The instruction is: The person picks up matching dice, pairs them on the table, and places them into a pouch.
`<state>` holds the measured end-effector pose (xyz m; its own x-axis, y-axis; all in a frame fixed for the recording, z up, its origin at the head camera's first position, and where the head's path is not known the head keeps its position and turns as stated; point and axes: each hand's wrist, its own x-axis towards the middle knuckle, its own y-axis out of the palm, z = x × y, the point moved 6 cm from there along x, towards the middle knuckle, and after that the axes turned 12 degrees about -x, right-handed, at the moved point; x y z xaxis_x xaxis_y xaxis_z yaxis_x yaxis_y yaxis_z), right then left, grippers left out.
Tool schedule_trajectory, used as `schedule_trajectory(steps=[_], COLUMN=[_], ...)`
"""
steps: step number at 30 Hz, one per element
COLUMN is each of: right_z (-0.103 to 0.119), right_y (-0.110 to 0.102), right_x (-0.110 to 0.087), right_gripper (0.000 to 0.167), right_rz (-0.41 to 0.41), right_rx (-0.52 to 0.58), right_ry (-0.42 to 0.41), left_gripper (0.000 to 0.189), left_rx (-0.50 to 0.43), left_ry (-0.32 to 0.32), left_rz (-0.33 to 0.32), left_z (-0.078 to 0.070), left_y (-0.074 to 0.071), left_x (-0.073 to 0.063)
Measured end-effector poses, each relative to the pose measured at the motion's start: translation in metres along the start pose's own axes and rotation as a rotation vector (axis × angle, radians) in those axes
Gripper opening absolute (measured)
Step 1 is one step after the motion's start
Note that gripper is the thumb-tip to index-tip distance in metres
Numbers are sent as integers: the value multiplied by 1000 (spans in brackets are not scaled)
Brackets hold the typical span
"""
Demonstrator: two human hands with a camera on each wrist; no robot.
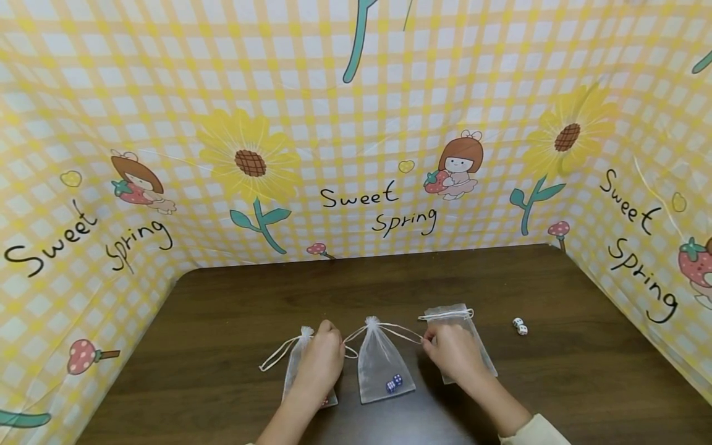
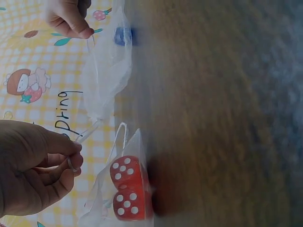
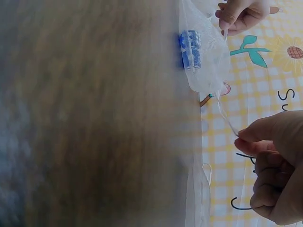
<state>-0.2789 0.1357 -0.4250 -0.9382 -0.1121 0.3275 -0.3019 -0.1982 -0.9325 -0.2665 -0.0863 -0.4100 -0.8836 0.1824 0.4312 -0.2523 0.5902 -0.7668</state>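
Note:
A white mesh drawstring bag [image 1: 381,364] with two blue dice [image 1: 394,383] inside lies in the middle, its neck gathered tight. My left hand [image 1: 324,358] pinches the drawstring loop on the bag's left side; in the left wrist view the cord [image 2: 85,134] runs from thumb and fingers to the neck. On the other side my right hand [image 1: 453,351] pinches the opposite cord [image 3: 226,116] between thumb and forefinger. Both cords stretch outward from the neck. Partly hidden under my left forearm is another closed mesh bag [image 1: 293,371] holding red dice [image 2: 127,189].
Beneath and behind my right hand lies a third mesh bag [image 1: 485,346], flat with its mouth wide. Two white dice [image 1: 520,326] sit right of it on the dark wooden table [image 1: 233,303]. A yellow checked cloth [image 1: 345,142] walls the back and sides.

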Motion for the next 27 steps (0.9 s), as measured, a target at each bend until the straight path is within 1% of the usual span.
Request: schedule_trajectory(steps=[5,10,14,16,21,23,25,27], right_z=[0,0,1,1,2,2,2,1], right_y=[5,7,8,9,10,10,11,10], right_x=[-2,-3,-3,-4,-5,-5,-6,-7], right_gripper=[6,6,9,10,9,8,6,5], right_rz=[110,164,183,190,199,203,204,205], right_rx=[-7,-5,2,5,22,30,39,43], right_ry=[8,7,-3,-8,-29,-41,-53,-56], left_gripper=[10,13,15,16,20,20,20,20], left_rx=[8,29,36,40,71,76,73,82], left_ry=[12,25,36,50,136,158,153,135], left_rz=[7,18,35,34,-17,-32,-35,-28], left_z=[-1,-3,-4,-4,-7,-7,-6,-6], left_y=[3,7,10,10,9,8,9,9], left_x=[-1,-3,-4,-5,-5,-5,-5,-5])
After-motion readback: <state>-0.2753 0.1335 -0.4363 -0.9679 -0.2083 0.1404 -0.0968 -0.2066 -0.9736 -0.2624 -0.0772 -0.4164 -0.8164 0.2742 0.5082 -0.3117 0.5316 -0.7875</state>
